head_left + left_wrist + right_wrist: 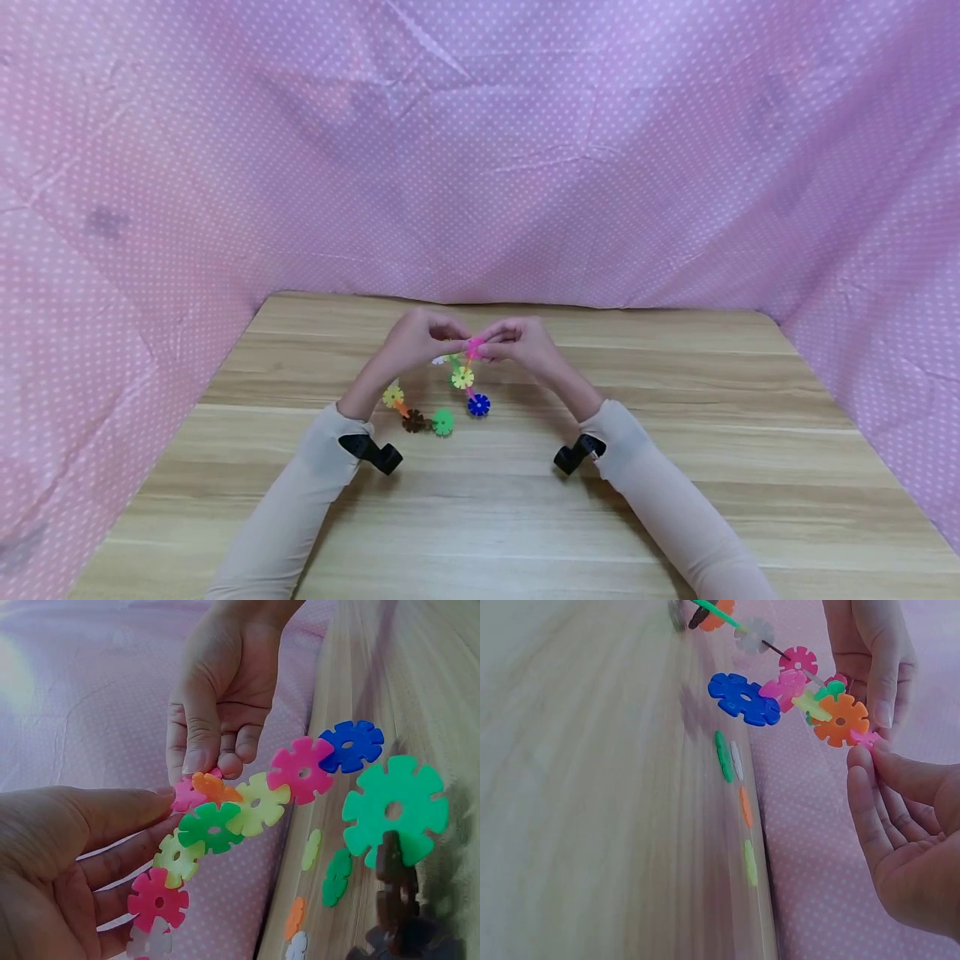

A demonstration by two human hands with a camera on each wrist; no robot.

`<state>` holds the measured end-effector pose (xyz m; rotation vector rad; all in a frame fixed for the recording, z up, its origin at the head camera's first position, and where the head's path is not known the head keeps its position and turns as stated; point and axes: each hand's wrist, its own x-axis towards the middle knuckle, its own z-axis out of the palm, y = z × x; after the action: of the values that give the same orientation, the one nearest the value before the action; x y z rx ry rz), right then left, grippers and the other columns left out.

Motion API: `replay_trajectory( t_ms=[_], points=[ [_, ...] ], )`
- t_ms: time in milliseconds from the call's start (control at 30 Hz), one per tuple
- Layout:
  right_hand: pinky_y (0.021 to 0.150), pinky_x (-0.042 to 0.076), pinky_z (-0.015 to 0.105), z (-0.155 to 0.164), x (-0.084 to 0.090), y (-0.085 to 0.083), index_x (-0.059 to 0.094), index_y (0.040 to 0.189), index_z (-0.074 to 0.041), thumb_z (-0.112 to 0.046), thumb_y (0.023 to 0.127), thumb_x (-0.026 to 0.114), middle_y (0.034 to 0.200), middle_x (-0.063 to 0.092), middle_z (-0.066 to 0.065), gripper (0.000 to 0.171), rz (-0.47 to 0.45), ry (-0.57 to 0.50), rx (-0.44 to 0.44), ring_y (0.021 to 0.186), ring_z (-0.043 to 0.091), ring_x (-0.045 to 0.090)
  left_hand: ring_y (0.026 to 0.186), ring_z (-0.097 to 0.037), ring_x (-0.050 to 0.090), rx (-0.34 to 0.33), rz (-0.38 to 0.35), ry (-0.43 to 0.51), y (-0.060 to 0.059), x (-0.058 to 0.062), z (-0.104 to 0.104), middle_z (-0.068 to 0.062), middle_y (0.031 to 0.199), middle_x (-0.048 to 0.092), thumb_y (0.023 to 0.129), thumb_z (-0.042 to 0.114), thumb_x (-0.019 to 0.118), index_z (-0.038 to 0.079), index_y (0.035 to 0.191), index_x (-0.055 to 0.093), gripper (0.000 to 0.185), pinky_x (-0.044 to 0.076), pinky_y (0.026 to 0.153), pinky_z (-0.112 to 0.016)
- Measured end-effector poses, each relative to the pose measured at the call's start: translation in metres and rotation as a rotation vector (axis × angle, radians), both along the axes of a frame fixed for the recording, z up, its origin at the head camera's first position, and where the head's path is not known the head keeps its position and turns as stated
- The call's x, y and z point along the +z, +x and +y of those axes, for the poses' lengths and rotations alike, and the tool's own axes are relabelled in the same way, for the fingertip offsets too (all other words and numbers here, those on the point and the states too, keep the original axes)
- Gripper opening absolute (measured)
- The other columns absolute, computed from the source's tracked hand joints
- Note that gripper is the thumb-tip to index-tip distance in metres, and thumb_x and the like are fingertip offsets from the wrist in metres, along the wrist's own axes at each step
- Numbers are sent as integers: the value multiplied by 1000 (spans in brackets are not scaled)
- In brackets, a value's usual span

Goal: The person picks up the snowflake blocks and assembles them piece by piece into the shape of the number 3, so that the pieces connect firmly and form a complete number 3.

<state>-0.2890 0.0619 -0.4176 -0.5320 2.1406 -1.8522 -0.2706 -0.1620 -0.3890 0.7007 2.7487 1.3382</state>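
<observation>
A chain of notched plastic flower discs hangs from both hands, slotted edge to edge. My left hand [82,847] pinches a pink disc [189,796] between thumb and finger. On the same pink piece, the thumb and fingertips of my right hand [915,817] pinch from the other side. Joined beside it is an orange disc [840,721], followed by yellow and green ones. A blue disc [478,405] ends one branch. Toward the left, the chain drops to a yellow disc [393,394], a brown disc [413,421] and a green disc [443,422]. Fingers partly cover the pinched piece.
Several loose discs lie on the wooden table [480,517] near its far edge: a green disc [337,877], a yellow disc [311,850], an orange disc [296,919] and a white disc [296,946]. Pink dotted cloth [480,167] hangs behind the table and along its sides.
</observation>
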Motion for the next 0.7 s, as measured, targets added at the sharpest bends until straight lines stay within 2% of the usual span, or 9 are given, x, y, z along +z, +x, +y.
replay_trajectory(
  t_ms=[100,300,500,600,700],
  points=[
    [87,59,57,-3,0,0,73,105,7,-2,88,77,91,79,12,20,7,-3,17,79,18,76,79,-15,72,-29,-15,10,0,0,-3,-7,93,79,90,15,79,8,99,80,12,58,71,-26],
    [86,60,56,-7,0,0,72,107,9,-1,88,77,92,78,13,22,8,2,33,77,17,75,80,-21,72,-65,-101,41,-4,-4,-10,-9,95,79,88,14,80,6,100,79,14,57,67,-24],
    [88,60,56,-6,-1,-3,71,107,10,0,88,76,92,77,14,23,16,36,30,85,31,75,85,-23,72,-57,-170,59,-6,-6,-17,-10,97,78,87,15,81,6,101,78,17,58,74,-27],
    [84,63,45,-5,-2,-6,72,107,8,-1,88,77,94,76,16,21,43,104,29,85,29,74,87,-26,72,-43,-211,75,-7,-6,-20,-9,98,78,87,17,82,7,101,78,18,57,74,-28],
    [78,63,34,-3,-4,-9,73,106,5,-2,88,77,96,76,17,20,63,185,59,82,21,72,88,-26,71,-38,-231,83,-8,-6,-23,-8,99,78,87,17,81,7,102,78,18,57,75,-28]
  ],
)
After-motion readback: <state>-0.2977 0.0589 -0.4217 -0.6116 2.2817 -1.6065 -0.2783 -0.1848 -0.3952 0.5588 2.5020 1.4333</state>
